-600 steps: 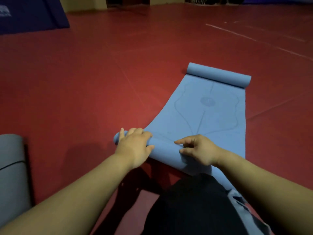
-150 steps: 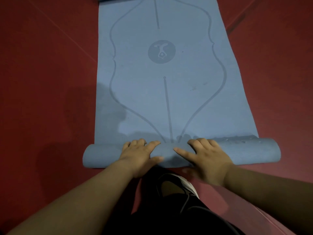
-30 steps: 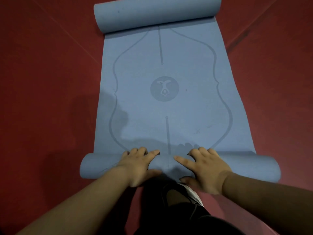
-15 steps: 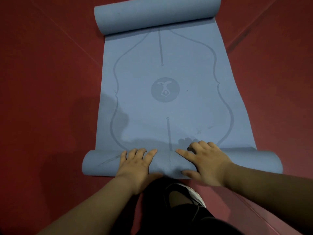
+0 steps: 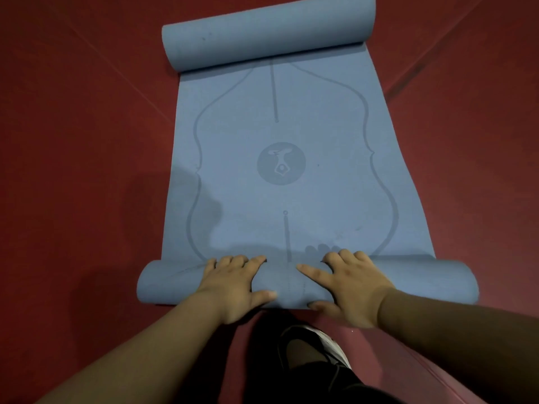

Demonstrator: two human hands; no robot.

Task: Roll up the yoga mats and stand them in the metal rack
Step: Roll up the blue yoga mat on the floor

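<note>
As fingers (image 5: pixel 239 261) clasp mat (image 5: pixel 280 199), side by side

One view only, worn on the head: it looks forward and steeply down from close above the mat (image 5: pixel 291 185), whose near roll sits low in frame and far roll at the top edge; the wide lens takes in floor (image 5: pixel 73 141) on both sides, shoe (image 5: pixel 332 345) below
</note>
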